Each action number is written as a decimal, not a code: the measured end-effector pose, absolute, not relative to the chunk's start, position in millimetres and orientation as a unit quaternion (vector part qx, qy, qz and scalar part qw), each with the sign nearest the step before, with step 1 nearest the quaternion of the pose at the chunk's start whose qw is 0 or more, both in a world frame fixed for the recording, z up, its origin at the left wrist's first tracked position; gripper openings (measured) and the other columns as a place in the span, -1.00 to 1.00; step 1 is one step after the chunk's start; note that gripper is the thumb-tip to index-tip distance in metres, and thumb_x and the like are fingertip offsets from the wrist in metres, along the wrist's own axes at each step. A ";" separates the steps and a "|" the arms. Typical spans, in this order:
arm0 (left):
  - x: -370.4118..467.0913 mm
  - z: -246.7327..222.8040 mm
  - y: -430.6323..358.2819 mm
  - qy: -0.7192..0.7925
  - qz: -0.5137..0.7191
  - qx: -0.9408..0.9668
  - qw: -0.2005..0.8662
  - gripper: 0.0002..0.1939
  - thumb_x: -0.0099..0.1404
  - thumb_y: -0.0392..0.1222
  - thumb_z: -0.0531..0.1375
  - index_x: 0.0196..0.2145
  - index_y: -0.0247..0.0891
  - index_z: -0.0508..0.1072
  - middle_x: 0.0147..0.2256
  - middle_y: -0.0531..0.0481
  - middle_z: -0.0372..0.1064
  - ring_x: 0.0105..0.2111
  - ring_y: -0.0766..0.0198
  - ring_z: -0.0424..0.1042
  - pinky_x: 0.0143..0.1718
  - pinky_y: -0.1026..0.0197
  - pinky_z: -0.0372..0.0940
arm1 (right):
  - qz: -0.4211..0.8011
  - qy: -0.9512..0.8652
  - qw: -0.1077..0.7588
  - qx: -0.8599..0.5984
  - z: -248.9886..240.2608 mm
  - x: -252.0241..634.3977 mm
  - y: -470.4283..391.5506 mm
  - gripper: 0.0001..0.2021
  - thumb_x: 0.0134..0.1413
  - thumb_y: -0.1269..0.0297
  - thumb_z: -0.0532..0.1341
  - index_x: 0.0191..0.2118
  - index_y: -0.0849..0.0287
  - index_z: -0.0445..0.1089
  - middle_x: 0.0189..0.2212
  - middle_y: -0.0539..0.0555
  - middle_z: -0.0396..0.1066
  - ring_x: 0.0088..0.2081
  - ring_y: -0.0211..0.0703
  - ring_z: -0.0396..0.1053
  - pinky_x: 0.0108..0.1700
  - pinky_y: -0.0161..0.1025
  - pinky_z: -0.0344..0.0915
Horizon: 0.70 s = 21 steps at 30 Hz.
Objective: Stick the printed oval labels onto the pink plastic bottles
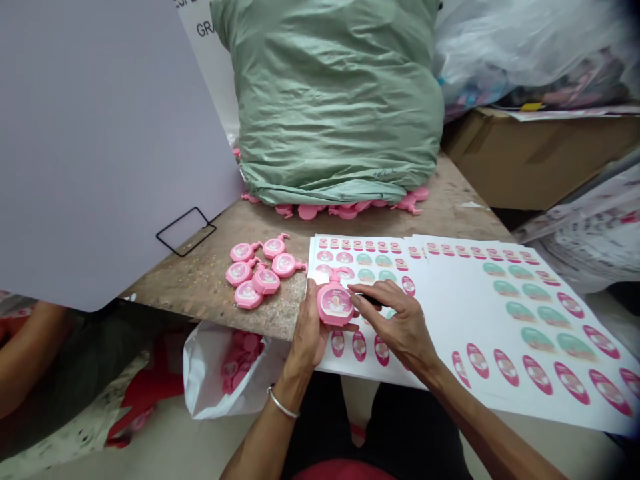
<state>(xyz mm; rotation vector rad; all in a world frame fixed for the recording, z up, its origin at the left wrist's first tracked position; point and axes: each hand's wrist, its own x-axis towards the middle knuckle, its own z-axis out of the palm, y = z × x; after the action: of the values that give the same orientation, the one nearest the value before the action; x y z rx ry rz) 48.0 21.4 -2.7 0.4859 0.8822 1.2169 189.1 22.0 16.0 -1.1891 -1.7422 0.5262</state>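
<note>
A small pink pump bottle (335, 305) with a round printed label rests in my left hand (311, 327), whose fingers are wrapped around its side and base. At the label's right edge are the fingertips of my right hand (395, 317), closed around a thin dark tool (369, 300); its exact kind is hidden by the fingers. Under both hands lies a sticker sheet (325, 360) printed with pink and green labels. To the left, several labelled pink pump bottles (249, 293) sit grouped on the wooden table (200, 293).
Another sticker sheet (450, 300), partly used, spreads to the right. A large green sack (340, 100) stands at the back with pink pieces (345, 211) beneath it. Below the table edge hangs a white bag (200, 373) holding pink bottles. A pale board (110, 147) and another person's arm (35, 353) are left.
</note>
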 end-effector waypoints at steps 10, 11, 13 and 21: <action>48.8 1.8 13.4 0.388 0.549 0.220 0.707 -0.44 0.32 0.17 0.02 0.02 -0.34 0.41 -0.16 -0.20 0.49 -0.23 0.12 0.52 -0.34 0.17 0.48 | 0.173 -0.722 0.464 -0.483 17.9 189.4 14.5 -0.86 0.12 0.28 0.23 -0.23 0.13 0.52 -0.53 0.02 0.39 -0.43 -0.19 0.25 -0.31 -0.16 0.20; 48.7 2.6 13.3 0.388 0.550 0.220 0.706 -0.45 0.32 0.17 0.02 0.02 -0.33 0.41 -0.15 -0.19 0.49 -0.22 0.12 0.51 -0.34 0.16 0.48 | 0.171 -0.722 0.463 -0.484 17.7 189.2 14.2 -0.86 0.12 0.28 0.23 -0.23 0.13 0.52 -0.53 0.02 0.39 -0.43 -0.18 0.25 -0.31 -0.16 0.20; 48.8 4.3 13.1 0.388 0.552 0.217 0.706 -0.46 0.32 0.16 0.03 0.02 -0.32 0.41 -0.13 -0.18 0.49 -0.21 0.12 0.51 -0.34 0.16 0.49 | 0.169 -0.724 0.461 -0.484 17.2 188.8 14.0 -0.86 0.12 0.29 0.23 -0.22 0.14 0.52 -0.52 0.02 0.39 -0.42 -0.18 0.25 -0.30 -0.15 0.20; 49.4 9.1 14.0 0.388 0.564 0.204 0.700 -0.50 0.32 0.13 0.06 0.00 -0.30 0.45 -0.13 -0.14 0.49 -0.18 0.14 0.50 -0.33 0.20 0.49 | 0.166 -0.730 0.455 -0.482 15.8 189.3 14.9 -0.85 0.12 0.29 0.23 -0.21 0.12 0.51 -0.52 0.01 0.37 -0.41 -0.19 0.24 -0.29 -0.16 0.20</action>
<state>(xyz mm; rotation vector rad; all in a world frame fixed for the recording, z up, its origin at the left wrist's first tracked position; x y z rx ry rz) 49.4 14.0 9.1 0.4540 0.8642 1.2561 189.3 14.9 15.8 -1.1883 -1.8002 0.4103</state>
